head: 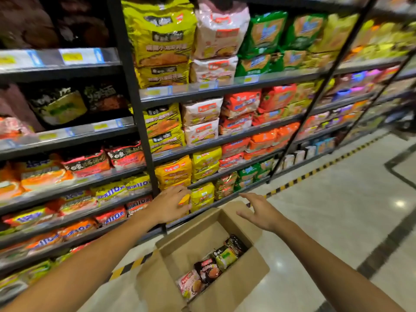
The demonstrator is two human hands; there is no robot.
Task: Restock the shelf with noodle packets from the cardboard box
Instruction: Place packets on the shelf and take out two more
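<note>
1. Noodle packets fill the tall black shelving unit (144,131) that runs from the left edge away to the right, tier on tier of yellow, orange, red and green multipacks; the lower tiers look well stocked, so where a gap remains is hard to tell.
2. On the pale tiled floor (337,221), just in front of the bottom shelves, stands the open cardboard box (186,248), its long axis running from near-left to far-right, flaps folded out.
3. Along the box's right inner wall lies a short row of loose noodle packets (213,264): pink nearest, then black, green and another black toward the far end.
4. The left hand (170,204) reaches onto a low shelf, fingers spread and lightly curved over a yellow multipack (200,195); whether it grips or only presses is unclear.
5. The right hand (258,212) hovers above the box's far rim, fingers splayed, holding nothing.
6. The packets lie below and nearer than that empty hand, which sits closer to them, so I judge it the likelier one to reach down and back.
</note>
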